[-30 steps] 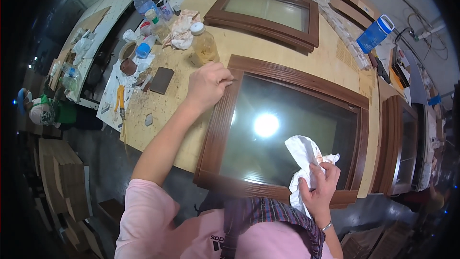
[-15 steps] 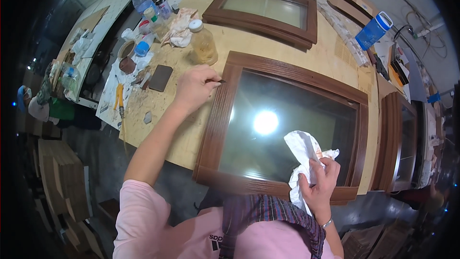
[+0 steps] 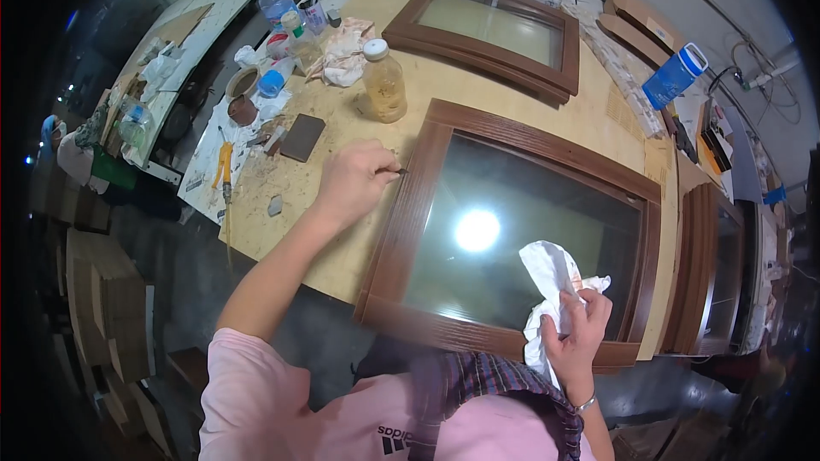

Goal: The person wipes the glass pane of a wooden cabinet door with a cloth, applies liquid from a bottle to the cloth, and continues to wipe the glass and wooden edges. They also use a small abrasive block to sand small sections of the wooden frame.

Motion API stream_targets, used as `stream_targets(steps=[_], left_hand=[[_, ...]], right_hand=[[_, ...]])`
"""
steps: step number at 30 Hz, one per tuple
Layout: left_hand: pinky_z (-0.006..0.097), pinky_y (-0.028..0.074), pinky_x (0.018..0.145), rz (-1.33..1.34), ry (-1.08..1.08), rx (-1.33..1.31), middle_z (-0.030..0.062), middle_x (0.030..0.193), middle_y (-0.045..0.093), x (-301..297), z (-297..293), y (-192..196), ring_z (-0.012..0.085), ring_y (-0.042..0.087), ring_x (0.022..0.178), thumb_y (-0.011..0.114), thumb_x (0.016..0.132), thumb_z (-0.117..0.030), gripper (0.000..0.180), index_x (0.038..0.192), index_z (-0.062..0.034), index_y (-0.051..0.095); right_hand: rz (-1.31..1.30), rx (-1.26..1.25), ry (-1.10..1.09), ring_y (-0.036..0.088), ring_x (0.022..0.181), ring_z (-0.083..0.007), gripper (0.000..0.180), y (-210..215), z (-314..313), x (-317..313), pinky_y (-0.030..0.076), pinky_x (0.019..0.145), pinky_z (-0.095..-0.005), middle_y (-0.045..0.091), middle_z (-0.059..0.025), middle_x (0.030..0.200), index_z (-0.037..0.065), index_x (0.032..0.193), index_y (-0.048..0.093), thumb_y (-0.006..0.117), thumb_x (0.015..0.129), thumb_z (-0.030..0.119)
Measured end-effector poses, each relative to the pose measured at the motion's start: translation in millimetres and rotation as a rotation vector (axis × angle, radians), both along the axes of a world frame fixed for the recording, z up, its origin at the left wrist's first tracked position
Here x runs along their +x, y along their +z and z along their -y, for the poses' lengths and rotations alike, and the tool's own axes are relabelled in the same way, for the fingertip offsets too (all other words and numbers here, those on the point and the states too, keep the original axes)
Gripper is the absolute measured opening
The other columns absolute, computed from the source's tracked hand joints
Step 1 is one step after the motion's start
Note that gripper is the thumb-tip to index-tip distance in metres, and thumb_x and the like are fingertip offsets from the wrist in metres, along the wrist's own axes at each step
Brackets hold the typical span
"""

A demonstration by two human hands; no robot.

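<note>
A brown wooden frame with a glass pane [image 3: 512, 205] lies in front of me on the work table, a bright light reflected in the glass. At its left outer edge is my left hand [image 3: 357, 177], fingers pinched on a small dark pointed piece whose kind I cannot make out. The tip of that piece is at the frame's side. Over the frame's near right part, my right hand [image 3: 579, 331] grips a crumpled white cloth or paper wipe [image 3: 548, 277] with reddish-brown stains. The wipe hangs over the glass and the near rail.
A second glazed frame [image 3: 491, 30] lies farther back. Left of it stand a white-capped jar of yellowish liquid [image 3: 384, 90], stained rags [image 3: 346, 51] and several bottles. A dark flat block [image 3: 302, 137] and a yellow-handled tool [image 3: 224, 169] lie left; a blue container [image 3: 675, 77] stands right.
My left hand has slid a little toward me along the frame's left edge, still pinching the dark piece. My right hand keeps the wipe in nearly the same place. The whole view has shifted slightly.
</note>
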State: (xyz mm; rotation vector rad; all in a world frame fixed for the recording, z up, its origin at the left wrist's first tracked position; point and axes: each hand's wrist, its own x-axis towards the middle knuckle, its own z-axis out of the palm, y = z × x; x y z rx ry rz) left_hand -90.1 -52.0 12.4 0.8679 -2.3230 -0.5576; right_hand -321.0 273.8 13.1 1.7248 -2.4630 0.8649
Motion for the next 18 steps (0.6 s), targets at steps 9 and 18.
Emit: stream_targets(steps=[9,18], left_hand=[[0.034,0.047,0.064,0.025,-0.043,0.092,0.0103,0.078,0.065,0,-5,-1,0.0250,0.064,0.073,0.076,0.074,-0.002,0.011,0.083,-0.0008,0.070],[0.040,0.050,0.070,0.038,0.079,0.188,0.0085,0.084,0.068,-20,24,-7,0.0300,0.065,0.080,0.075,0.078,-0.013,0.008,0.083,-0.0082,0.072]], right_hand=[[-0.005,-0.011,0.006,0.050,0.104,-0.0365,0.041,0,0,1,0.043,0.087,-0.0462,0.052,-0.0174,0.107,0.004,0.107,0.064,0.077,0.070,0.017],[0.006,-0.004,-0.006,0.049,0.104,-0.0361,0.041,-1,-3,1,0.042,0.088,-0.0460,0.053,-0.0173,0.107,0.004,0.106,0.064,0.077,0.070,0.019]])
